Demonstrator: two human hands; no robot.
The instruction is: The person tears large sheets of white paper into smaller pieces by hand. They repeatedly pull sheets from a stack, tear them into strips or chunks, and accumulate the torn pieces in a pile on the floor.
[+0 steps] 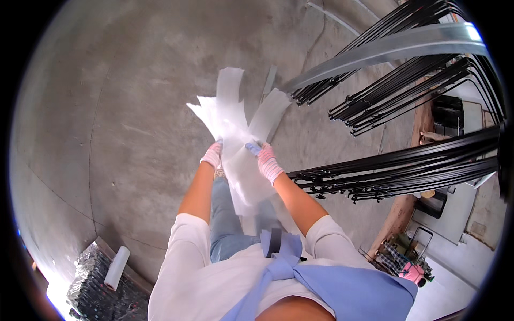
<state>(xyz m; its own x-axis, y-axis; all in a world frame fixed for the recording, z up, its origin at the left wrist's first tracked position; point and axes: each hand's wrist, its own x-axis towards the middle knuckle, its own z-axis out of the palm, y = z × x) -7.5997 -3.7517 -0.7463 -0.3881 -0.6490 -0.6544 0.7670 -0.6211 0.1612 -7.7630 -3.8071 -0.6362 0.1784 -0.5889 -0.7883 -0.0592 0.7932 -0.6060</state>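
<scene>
Several strips of thin white foam sheet (pixel 231 115) hang in a loose bunch in front of me, their ends torn and fanned out away from me. My left hand (pixel 212 154), in a pink and white glove, closes on the bunch's left edge. On the right edge, my right hand (pixel 266 159), in a matching glove with bluish fingertips, grips the same strips. The near part of the sheets droops toward my legs. Some fingers of both hands are hidden behind or among the white layers.
Bundles of thin black metal rods (pixel 396 166) hang on the right, with a curved grey metal bar (pixel 385 51) across the upper ones. At lower left, a white roll (pixel 116 268) lies on a dark plastic-wrapped stack (pixel 101 291). Concrete floor (pixel 144 69) spreads around me.
</scene>
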